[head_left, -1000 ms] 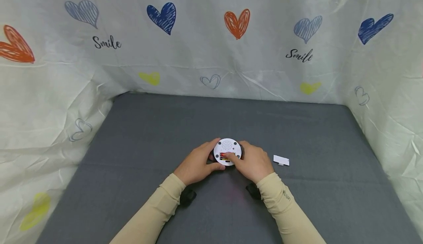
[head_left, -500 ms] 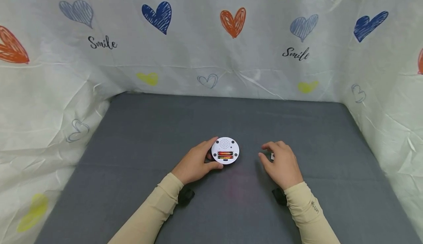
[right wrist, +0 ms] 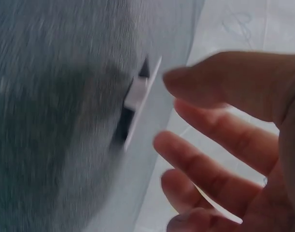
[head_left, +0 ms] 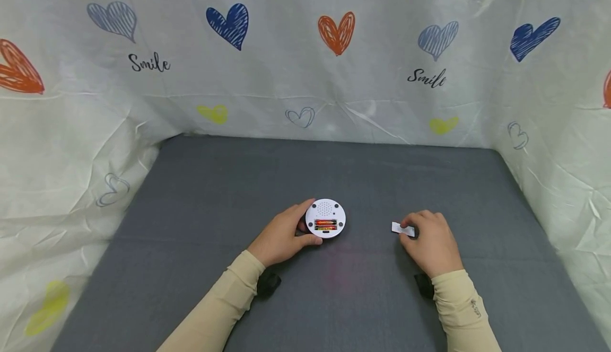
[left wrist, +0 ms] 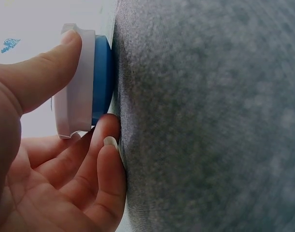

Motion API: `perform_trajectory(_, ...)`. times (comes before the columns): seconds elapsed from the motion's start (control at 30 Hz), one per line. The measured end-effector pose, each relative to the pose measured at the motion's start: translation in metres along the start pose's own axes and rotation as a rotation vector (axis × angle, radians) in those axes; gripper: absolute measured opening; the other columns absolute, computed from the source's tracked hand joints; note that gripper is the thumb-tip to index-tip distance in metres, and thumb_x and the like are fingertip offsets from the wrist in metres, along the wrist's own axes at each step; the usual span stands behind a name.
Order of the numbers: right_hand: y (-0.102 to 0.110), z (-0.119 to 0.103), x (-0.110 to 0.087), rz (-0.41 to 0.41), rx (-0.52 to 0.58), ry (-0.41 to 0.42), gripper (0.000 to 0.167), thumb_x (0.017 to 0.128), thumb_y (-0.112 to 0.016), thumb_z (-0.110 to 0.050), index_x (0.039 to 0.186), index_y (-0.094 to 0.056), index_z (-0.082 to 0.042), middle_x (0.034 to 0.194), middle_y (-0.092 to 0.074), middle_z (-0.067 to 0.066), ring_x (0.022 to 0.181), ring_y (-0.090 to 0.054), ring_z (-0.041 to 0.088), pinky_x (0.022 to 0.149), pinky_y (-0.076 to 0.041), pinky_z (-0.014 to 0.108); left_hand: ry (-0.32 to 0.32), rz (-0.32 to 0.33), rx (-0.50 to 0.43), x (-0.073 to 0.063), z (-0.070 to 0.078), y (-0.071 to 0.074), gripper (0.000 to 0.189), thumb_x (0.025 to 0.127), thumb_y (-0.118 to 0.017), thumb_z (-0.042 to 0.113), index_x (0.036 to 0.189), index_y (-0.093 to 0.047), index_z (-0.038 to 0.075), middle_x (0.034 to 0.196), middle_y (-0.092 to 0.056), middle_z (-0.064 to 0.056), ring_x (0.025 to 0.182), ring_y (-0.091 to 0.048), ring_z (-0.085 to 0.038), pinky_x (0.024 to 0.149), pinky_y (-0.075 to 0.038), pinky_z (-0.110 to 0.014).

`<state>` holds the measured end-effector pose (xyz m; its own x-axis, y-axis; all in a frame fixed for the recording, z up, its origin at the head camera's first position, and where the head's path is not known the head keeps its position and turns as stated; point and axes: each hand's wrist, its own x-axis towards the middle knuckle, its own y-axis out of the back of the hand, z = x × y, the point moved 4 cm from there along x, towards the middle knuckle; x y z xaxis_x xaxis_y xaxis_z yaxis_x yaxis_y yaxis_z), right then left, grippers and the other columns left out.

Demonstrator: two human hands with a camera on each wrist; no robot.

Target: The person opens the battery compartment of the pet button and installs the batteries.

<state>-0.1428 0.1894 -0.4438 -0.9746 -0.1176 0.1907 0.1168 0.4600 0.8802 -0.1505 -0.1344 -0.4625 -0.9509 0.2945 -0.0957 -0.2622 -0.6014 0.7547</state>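
Note:
My left hand (head_left: 284,238) grips the rim of a round white battery-powered device (head_left: 325,209), thumb on the near side and fingers on the far side. Its underside faces up, showing small holes, dark feet and an uncovered compartment with red-and-black batteries (head_left: 325,225). The left wrist view shows a blue lower part (left wrist: 103,79) close against the cloth. To the right, a small white battery cover (head_left: 396,227) lies on the cloth. Over it hovers my right hand (head_left: 431,240), thumb and fingers spread; the right wrist view shows a gap between the fingertips and the cover (right wrist: 137,92).
Grey cloth (head_left: 238,182) covers the table. A white curtain (head_left: 286,76) printed with hearts and "Smile" stands behind it and along both sides. Dark wrist-worn cameras (head_left: 269,284) sit under both cuffs.
My right hand has left the batteries in the device and moved right to the battery cover. My left hand keeps holding the device nearly in place.

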Motion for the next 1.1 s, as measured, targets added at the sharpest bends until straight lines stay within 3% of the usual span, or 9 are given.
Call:
perform_trajectory(0.2,-0.001,0.008,-0.003,-0.053,-0.03,0.013,0.011,0.084,-0.086,-0.007,0.089,-0.078,-0.014,0.104,-0.076,0.012,0.1,-0.062,0.036,0.081,-0.053,0.054,0.006,0.002,-0.007,-0.002,-0.001,0.0,0.095,0.09,-0.09,0.041,0.168,-0.041,0.018,0.113,-0.064,0.003,0.097,-0.059,-0.011,0.088,-0.049,-0.033)
perform_trajectory(0.73,-0.005,0.001,-0.001,-0.001,-0.06,0.035,0.013,0.089,-0.086,-0.007,0.087,-0.075,-0.013,0.1,-0.074,0.008,0.094,-0.058,0.029,0.075,-0.048,0.045,-0.011,0.014,-0.033,-0.004,-0.001,0.0,0.092,0.091,-0.089,0.04,0.167,-0.043,0.017,0.114,-0.066,0.003,0.099,-0.06,-0.01,0.089,-0.051,-0.033)
perform_trajectory(1.1,-0.011,-0.032,0.0,0.034,-0.008,0.182,0.016,0.088,-0.085,-0.006,0.085,-0.072,-0.015,0.089,-0.071,0.003,0.085,-0.054,0.022,0.07,-0.048,0.038,0.004,0.007,-0.016,-0.004,0.0,-0.001,0.093,0.09,-0.09,0.04,0.168,-0.042,0.02,0.114,-0.065,0.004,0.098,-0.06,-0.01,0.088,-0.05,-0.032)
